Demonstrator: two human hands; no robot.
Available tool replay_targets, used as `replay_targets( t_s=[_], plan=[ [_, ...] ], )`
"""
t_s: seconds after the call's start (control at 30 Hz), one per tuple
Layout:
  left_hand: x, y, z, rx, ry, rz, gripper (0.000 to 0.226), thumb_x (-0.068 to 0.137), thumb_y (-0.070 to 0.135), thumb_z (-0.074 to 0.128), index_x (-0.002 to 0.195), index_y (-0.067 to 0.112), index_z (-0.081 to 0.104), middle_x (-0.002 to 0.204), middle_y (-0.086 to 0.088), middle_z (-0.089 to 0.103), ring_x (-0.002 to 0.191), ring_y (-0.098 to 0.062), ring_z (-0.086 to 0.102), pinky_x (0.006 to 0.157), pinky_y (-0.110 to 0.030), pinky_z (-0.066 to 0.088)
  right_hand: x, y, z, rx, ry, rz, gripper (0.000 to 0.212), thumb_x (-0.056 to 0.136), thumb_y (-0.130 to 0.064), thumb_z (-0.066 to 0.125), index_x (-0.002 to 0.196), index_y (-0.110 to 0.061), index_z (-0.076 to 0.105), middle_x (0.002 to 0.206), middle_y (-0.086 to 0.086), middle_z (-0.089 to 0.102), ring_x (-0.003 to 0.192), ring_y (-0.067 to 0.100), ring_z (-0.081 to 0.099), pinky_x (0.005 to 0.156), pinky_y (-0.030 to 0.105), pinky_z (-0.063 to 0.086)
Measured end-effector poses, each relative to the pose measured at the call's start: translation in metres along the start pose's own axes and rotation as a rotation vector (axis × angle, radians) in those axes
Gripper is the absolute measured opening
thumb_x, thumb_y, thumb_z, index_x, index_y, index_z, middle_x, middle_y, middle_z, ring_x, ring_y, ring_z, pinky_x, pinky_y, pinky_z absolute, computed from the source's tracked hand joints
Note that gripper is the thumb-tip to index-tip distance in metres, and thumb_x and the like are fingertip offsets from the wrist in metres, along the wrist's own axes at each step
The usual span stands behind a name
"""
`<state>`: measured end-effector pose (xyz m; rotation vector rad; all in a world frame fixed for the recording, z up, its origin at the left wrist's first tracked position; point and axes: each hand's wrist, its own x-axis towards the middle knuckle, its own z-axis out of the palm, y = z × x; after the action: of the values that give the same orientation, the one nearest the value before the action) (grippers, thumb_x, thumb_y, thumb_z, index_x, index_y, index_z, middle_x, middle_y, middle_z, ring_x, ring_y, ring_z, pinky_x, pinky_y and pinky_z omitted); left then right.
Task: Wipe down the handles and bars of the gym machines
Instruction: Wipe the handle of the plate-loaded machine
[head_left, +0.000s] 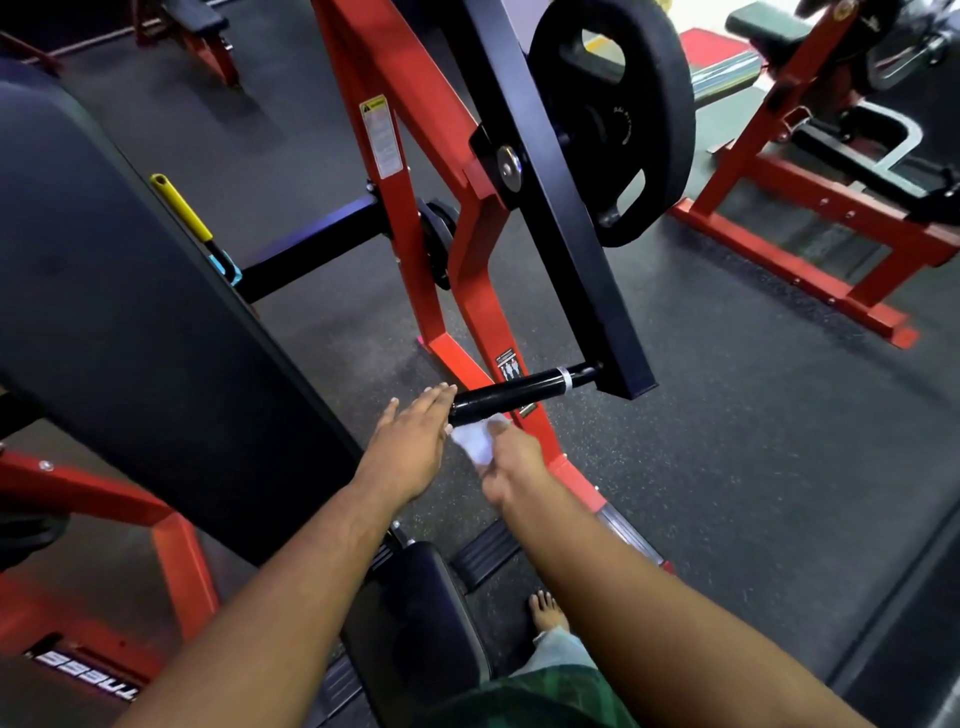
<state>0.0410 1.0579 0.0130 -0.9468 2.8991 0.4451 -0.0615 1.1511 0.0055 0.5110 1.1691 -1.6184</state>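
Note:
A black handle bar (514, 391) sticks out leftward from the lower end of a black lever arm (566, 223) on a red-framed machine. My left hand (413, 441) lies with straight fingers against the free end of the handle. My right hand (506, 460) pinches a small white cloth (475, 441) just under that same end of the handle, the cloth touching the bar's underside.
A black weight plate (618, 119) hangs on the lever arm. The red frame (447, 249) stands behind the handle. A large black pad (130, 312) fills the left. A yellow-handled lever (182, 208) sits beside the pad. Another red machine (810, 228) stands at right. Dark rubber floor (727, 441) lies around.

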Motion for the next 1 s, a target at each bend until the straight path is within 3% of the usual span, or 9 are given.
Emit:
replay_targets(
  t_s=[0.1, 0.17, 0.23, 0.33, 0.43, 0.5, 0.73, 0.9, 1.0],
  plan=[
    [0.001, 0.001, -0.002, 0.007, -0.005, 0.002, 0.057, 0.11, 0.022, 0.037, 0.164, 0.023, 0.017, 0.171, 0.005, 0.02, 0.156, -0.013, 0.021, 0.128, -0.048, 0.009, -0.012, 0.001, -0.018, -0.232, -0.126, -0.019, 0.026, 0.105, -0.007, 0.049, 0.122, 0.009, 0.061, 0.127, 0.035, 0.061, 0.112, 0.05, 0.063, 0.104, 0.054, 0.05],
    [0.001, 0.001, -0.001, 0.007, -0.004, 0.008, 0.057, 0.111, 0.023, 0.037, 0.164, 0.022, 0.018, 0.171, 0.004, 0.021, 0.156, -0.015, 0.023, 0.128, -0.049, 0.01, -0.019, -0.016, -0.038, -0.386, -0.101, -0.151, 0.026, 0.105, -0.011, 0.05, 0.122, 0.003, 0.064, 0.116, 0.028, 0.069, 0.1, 0.045, 0.068, 0.09, 0.048, 0.057],
    [0.0, 0.0, -0.001, 0.004, 0.008, 0.013, 0.056, 0.111, 0.024, 0.038, 0.164, 0.022, 0.019, 0.17, 0.003, 0.022, 0.155, -0.016, 0.024, 0.128, -0.05, 0.011, -0.014, -0.04, -0.059, -0.46, 0.073, -0.506, 0.023, 0.105, -0.01, 0.049, 0.115, -0.009, 0.07, 0.108, 0.01, 0.073, 0.1, 0.027, 0.068, 0.082, 0.032, 0.056],
    [-0.001, 0.0, -0.002, -0.016, 0.011, 0.017, 0.057, 0.111, 0.024, 0.038, 0.164, 0.023, 0.018, 0.17, 0.003, 0.022, 0.155, -0.016, 0.024, 0.128, -0.05, 0.012, 0.016, -0.073, -0.078, -0.821, 0.281, -0.924, 0.031, 0.108, -0.022, 0.045, 0.129, -0.015, 0.067, 0.121, 0.004, 0.07, 0.113, 0.019, 0.064, 0.094, 0.031, 0.051],
    [-0.003, -0.002, -0.002, -0.015, 0.017, 0.039, 0.058, 0.111, 0.025, 0.038, 0.164, 0.024, 0.016, 0.171, 0.005, 0.02, 0.154, -0.014, 0.027, 0.129, -0.048, 0.012, 0.046, -0.07, -0.078, -1.137, 0.202, -0.907, 0.028, 0.109, -0.031, 0.039, 0.124, -0.027, 0.062, 0.124, 0.005, 0.065, 0.113, 0.027, 0.063, 0.088, 0.038, 0.049],
    [-0.005, -0.008, -0.002, -0.023, 0.037, 0.049, 0.057, 0.111, 0.027, 0.039, 0.164, 0.023, 0.021, 0.169, 0.005, 0.025, 0.151, -0.014, 0.033, 0.129, -0.044, 0.015, 0.051, -0.045, -0.07, -1.227, 0.122, -0.928, 0.035, 0.106, -0.015, 0.045, 0.138, -0.022, 0.057, 0.15, 0.006, 0.05, 0.138, 0.027, 0.048, 0.109, 0.041, 0.041],
    [-0.017, -0.025, 0.0, -0.036, 0.092, 0.05, 0.054, 0.107, 0.026, 0.049, 0.159, 0.019, 0.036, 0.161, 0.002, 0.043, 0.143, -0.017, 0.047, 0.124, -0.041, 0.028, -0.005, 0.033, -0.029, -1.168, -0.333, -1.084, 0.044, 0.103, -0.003, 0.049, 0.145, -0.014, 0.055, 0.155, 0.002, 0.047, 0.146, 0.009, 0.036, 0.121, 0.023, 0.027],
    [-0.022, -0.023, 0.0, -0.007, 0.109, 0.04, 0.053, 0.108, 0.029, 0.045, 0.159, 0.02, 0.033, 0.161, 0.003, 0.042, 0.143, -0.017, 0.047, 0.125, -0.039, 0.026, -0.006, -0.021, -0.027, -0.91, -0.095, -1.128, 0.034, 0.106, -0.014, 0.049, 0.138, -0.018, 0.063, 0.141, -0.004, 0.061, 0.135, 0.004, 0.05, 0.117, 0.02, 0.033],
    [-0.022, -0.02, 0.003, -0.025, 0.109, 0.022, 0.055, 0.108, 0.03, 0.045, 0.16, 0.019, 0.031, 0.162, 0.002, 0.04, 0.144, -0.016, 0.045, 0.125, -0.039, 0.026, 0.018, -0.043, -0.014, -1.288, -0.185, -1.088, 0.036, 0.104, -0.008, 0.048, 0.137, -0.015, 0.063, 0.141, 0.001, 0.06, 0.128, 0.005, 0.049, 0.111, 0.02, 0.031]
  ],
)
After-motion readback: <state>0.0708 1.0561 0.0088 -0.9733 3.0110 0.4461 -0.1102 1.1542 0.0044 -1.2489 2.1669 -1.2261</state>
